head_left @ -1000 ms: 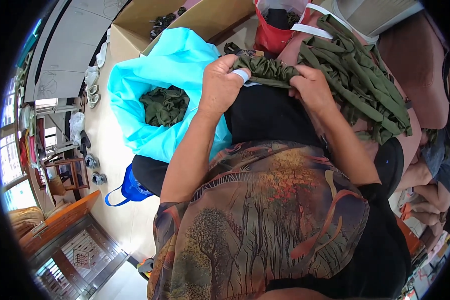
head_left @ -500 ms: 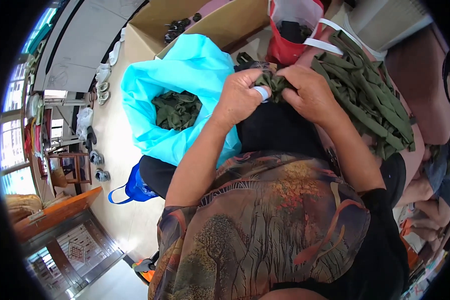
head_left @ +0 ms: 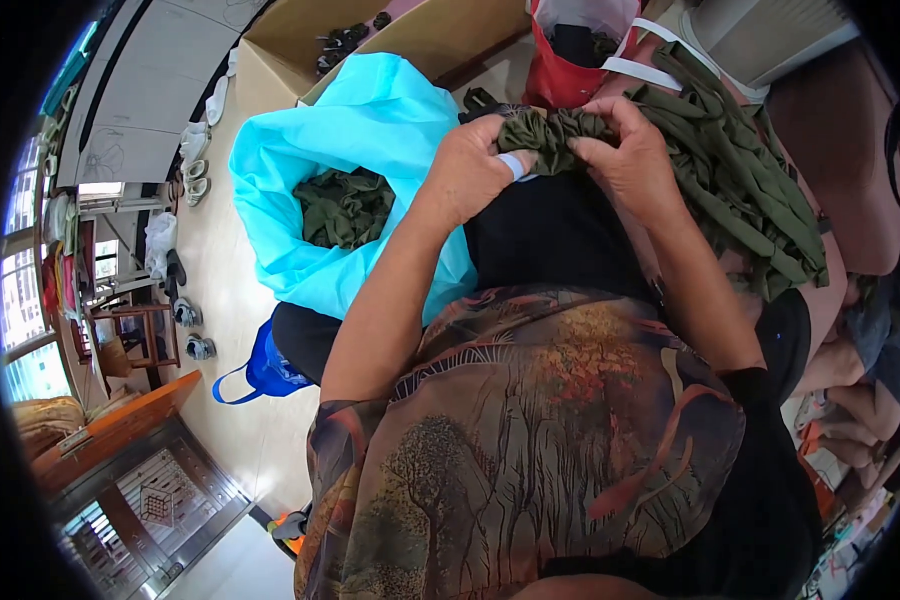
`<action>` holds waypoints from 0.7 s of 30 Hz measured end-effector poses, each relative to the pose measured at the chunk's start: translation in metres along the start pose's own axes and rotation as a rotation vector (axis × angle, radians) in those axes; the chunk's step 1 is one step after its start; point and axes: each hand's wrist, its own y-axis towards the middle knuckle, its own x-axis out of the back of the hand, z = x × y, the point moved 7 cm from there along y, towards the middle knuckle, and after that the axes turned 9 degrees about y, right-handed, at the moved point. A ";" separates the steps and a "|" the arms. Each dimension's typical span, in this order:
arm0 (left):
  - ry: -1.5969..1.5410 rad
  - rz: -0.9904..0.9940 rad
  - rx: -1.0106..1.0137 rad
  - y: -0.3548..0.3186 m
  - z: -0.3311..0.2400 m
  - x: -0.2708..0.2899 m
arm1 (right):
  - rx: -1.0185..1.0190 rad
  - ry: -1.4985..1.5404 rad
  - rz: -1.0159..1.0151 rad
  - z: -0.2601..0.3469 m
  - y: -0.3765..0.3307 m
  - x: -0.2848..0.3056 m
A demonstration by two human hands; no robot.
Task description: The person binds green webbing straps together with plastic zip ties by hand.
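Observation:
Between my two hands a ruched dark green fabric band [head_left: 550, 135], much like a scrunchie, is stretched sideways above my black-clad lap. My left hand [head_left: 470, 172] pinches its left end; a white wrap circles one finger. The other end is gripped between the thumb and fingers of my right hand [head_left: 635, 158]. To the left, a bright turquoise cloth bag [head_left: 270, 150] gapes open, with crumpled green fabric pieces [head_left: 346, 208] inside. Long green fabric strips [head_left: 745, 190] lie heaped to the right of my right hand.
A cardboard box [head_left: 450, 45] with small dark pieces stands at the far side, beside a red bag [head_left: 560, 80] with white handles. A blue bag [head_left: 265, 370] sits on the floor at left, and shoes line the floor farther left. Another person's limbs [head_left: 860, 400] show at right.
My hands have moved apart and slightly upward in view, so more of the gathered green band shows between them. The right hand's fingers have lifted and spread along its end.

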 end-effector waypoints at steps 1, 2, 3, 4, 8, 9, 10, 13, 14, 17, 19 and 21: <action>-0.018 -0.049 -0.051 0.000 0.000 -0.002 | 0.099 -0.071 -0.005 0.003 0.003 0.002; -0.035 -0.098 -0.101 -0.001 0.000 -0.004 | 0.197 -0.142 -0.009 0.006 0.005 0.004; -0.053 -0.147 -0.151 -0.002 -0.001 -0.003 | 0.295 -0.213 -0.012 0.010 0.005 0.004; -0.055 -0.141 -0.139 -0.004 -0.003 -0.003 | 0.281 -0.213 -0.014 0.009 0.004 0.005; 0.471 0.026 -0.188 -0.009 -0.029 -0.005 | 0.217 -0.467 0.143 0.029 0.004 -0.006; 0.468 0.033 -0.185 -0.008 -0.027 -0.007 | 0.210 -0.468 0.140 0.031 0.006 -0.004; 0.534 -0.007 -0.195 -0.007 -0.027 -0.007 | 0.191 -0.503 0.165 0.032 0.008 -0.003; 0.734 -0.131 -0.229 -0.004 -0.026 -0.005 | 0.137 -0.607 0.243 0.028 0.011 -0.002; 0.735 -0.131 -0.228 -0.003 -0.025 -0.004 | 0.137 -0.606 0.244 0.025 0.010 0.000; 0.447 -0.222 -0.145 0.001 -0.010 0.008 | 0.036 -0.444 0.224 -0.002 0.002 0.017; 0.350 -0.256 -0.115 0.002 -0.007 0.012 | 0.003 -0.392 0.222 -0.009 0.001 0.018; 0.411 -0.095 -0.128 0.002 -0.015 0.001 | 0.118 -0.452 0.123 0.001 -0.008 0.012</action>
